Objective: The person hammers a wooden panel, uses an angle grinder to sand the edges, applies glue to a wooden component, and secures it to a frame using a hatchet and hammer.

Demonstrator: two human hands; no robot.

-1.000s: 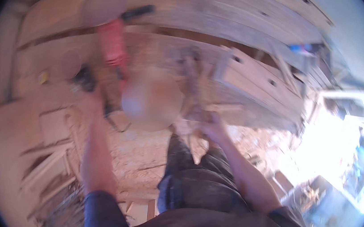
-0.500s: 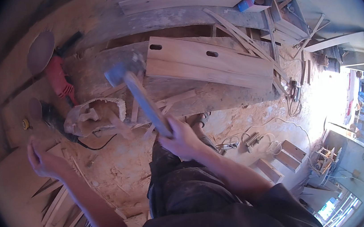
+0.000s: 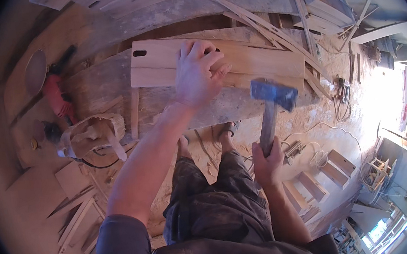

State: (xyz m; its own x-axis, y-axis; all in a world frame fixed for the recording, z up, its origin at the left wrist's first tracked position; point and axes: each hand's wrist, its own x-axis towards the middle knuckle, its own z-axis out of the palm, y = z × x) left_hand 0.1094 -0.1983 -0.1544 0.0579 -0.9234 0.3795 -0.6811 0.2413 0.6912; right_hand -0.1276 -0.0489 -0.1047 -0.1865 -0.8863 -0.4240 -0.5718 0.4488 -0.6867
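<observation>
A long pale wooden board with dark oval slots near its far edge lies on the rough bench. My left hand is over the board beside a slot, its fingers bent and closed together. Whatever may be between those fingers is hidden. In my right hand is the wooden handle of a hammer, gripped with the head up. The blocky blue-grey hammer head is slightly blurred, in front of the board's right near edge and apart from my left hand.
A red power tool with a round disc lies left, near a torn pale container. Thin wood strips cross the bench's right end. Wood offcuts lie lower left; wooden boxes and cables are on the dusty floor at right.
My left hand has moved from the lower left onto the board. My right hand has carried the hammer to the right. The view has shifted, and the board appears farther left.
</observation>
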